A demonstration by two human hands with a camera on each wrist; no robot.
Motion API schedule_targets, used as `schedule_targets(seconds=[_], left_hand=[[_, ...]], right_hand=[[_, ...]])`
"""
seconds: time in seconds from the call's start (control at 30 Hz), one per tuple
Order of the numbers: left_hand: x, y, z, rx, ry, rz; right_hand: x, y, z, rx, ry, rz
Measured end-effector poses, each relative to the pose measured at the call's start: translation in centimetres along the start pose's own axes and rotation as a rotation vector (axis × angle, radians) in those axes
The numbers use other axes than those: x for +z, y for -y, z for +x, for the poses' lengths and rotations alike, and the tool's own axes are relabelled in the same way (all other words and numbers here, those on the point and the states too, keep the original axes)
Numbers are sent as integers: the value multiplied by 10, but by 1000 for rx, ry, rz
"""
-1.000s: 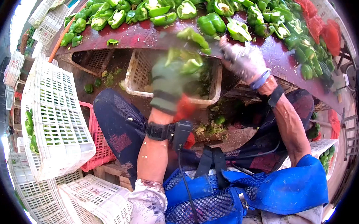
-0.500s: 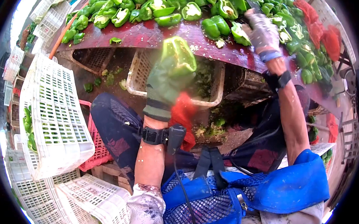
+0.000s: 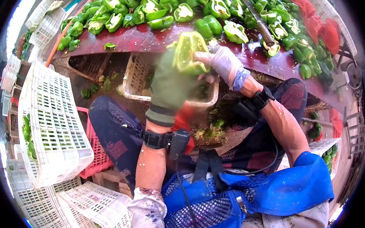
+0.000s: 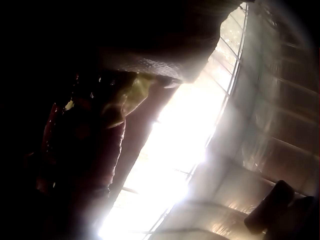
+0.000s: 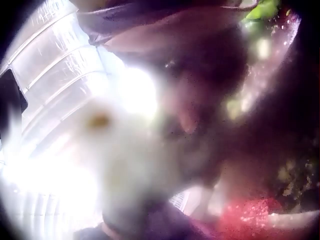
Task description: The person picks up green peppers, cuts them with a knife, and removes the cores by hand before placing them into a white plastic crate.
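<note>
A dark red table top [image 3: 94, 42] is observed across the head view, strewn with pale specks. Brown floor [image 3: 108, 89] is exposed beneath, littered with debris. White slatted crates [image 3: 59, 131] are stacked at left. In the left wrist view, pale ribbed sheeting [image 4: 270, 100] is bordered by overexposed light [image 4: 180, 135]; finer detail is obscured by glare.

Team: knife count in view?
1: a knife lies on cut green bell peppers on the red table, beyond the right hand. Others may be hidden beneath them.
</note>
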State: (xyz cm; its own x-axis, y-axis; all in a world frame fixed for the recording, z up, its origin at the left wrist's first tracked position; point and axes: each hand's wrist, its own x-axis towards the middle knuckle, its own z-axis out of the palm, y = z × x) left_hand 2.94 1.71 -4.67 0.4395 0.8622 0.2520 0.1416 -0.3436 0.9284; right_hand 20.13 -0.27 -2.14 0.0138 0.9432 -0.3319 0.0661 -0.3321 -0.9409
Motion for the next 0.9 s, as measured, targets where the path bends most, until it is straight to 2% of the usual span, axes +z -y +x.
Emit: schedule_targets(seconds=[0.03,0.07,0.17,0.2,0.23,0.27,0.3,0.33,0.4,0.43,0.47,0.5,0.57,0.6,0.63,0.67,0.7,0.77,0.83,0.87,0.9], left_hand=[[0,-2,-1,-183,51,-664],[0,-5,-2,-400,-25,-1317],[8,5,-2,-444,-157,-1103],[14,3,-6,-236,-41,-882],[25,10,-6,-123,-103,-662],[37,25,-6,-11,-162,-441],[44,34,-6,29,-178,-346],[46,38,-6,-12,-155,-385],[38,45,-3,-218,-71,-715],[34,17,0,-337,-34,-1308],[38,6,3,-376,-258,-1307],[33,22,4,-396,-266,-1355],[25,33,5,-396,-140,-1334],[24,41,9,-370,-124,-1267],[25,46,11,-344,-111,-1197],[26,42,8,-319,-136,-1076],[26,28,9,-374,-139,-1056],[19,53,9,-429,-64,-1055],[20,31,7,-416,-182,-934],[21,22,6,-408,-238,-874],[19,23,7,-390,-277,-764]], right_hand=[[-2,1,0,-18,-17,12],[-3,1,-1,-37,-33,27],[-7,-6,6,-52,-69,143],[-6,-8,7,-44,-83,206],[-3,-8,6,-37,-97,269],[0,-7,5,-29,-123,204],[5,-7,0,-24,-117,196],[11,-10,0,-42,-47,41],[-3,0,-5,44,191,-307],[-16,4,-4,-193,-66,-523],[-33,7,-2,-431,-321,-733],[-52,10,1,-673,-570,-936],[-121,13,18,-632,-969,-1478],[-132,20,19,-329,-1092,-1598],[-154,17,24,-228,-1016,-1538],[-178,-2,36,-323,-1026,-1532],[-180,0,38,-161,-934,-1447],[-191,-11,56,-79,-929,-1519],[-195,-8,58,54,-929,-1334],[-205,-14,60,10,-1008,-1175],[-219,-11,64,76,-950,-1125]])
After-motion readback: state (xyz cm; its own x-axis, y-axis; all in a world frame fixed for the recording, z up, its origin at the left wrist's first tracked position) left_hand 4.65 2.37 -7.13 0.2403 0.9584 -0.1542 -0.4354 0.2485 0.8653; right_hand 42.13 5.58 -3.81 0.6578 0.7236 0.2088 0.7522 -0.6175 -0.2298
